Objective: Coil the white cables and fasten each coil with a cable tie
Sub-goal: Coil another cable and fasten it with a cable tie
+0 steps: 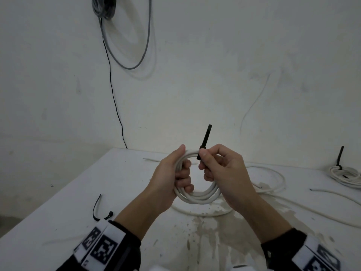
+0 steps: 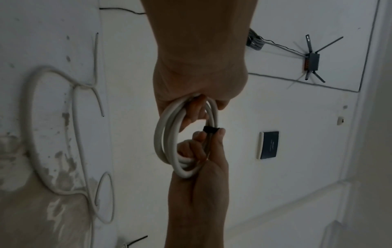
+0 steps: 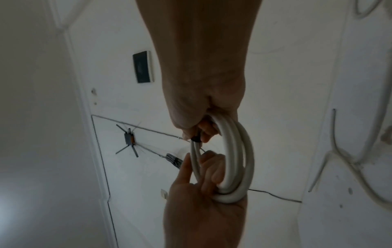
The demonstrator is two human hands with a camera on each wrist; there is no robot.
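Note:
I hold a coil of white cable (image 1: pixel 199 196) upright above the white table (image 1: pixel 58 192). My left hand (image 1: pixel 182 167) grips the coil's left side, fingers curled through the loop and thumb over its top. At the coil's top right, my right hand (image 1: pixel 203 160) pinches a black cable tie (image 1: pixel 206 137) whose free end sticks up. In the left wrist view the tie (image 2: pixel 210 129) wraps the strands of the coil (image 2: pixel 161 134) beside the right thumb. In the right wrist view only a black bit of the tie (image 3: pixel 194 139) shows at the coil (image 3: pixel 241 159).
A second white coil (image 1: pixel 347 175) bound by a black tie lies at the table's far right. Loose white cables (image 1: pixel 273 173) sprawl behind and right of my hands. A spare black tie (image 1: pixel 97 208) lies front left. Grey cable (image 1: pixel 136 45) hangs on the wall.

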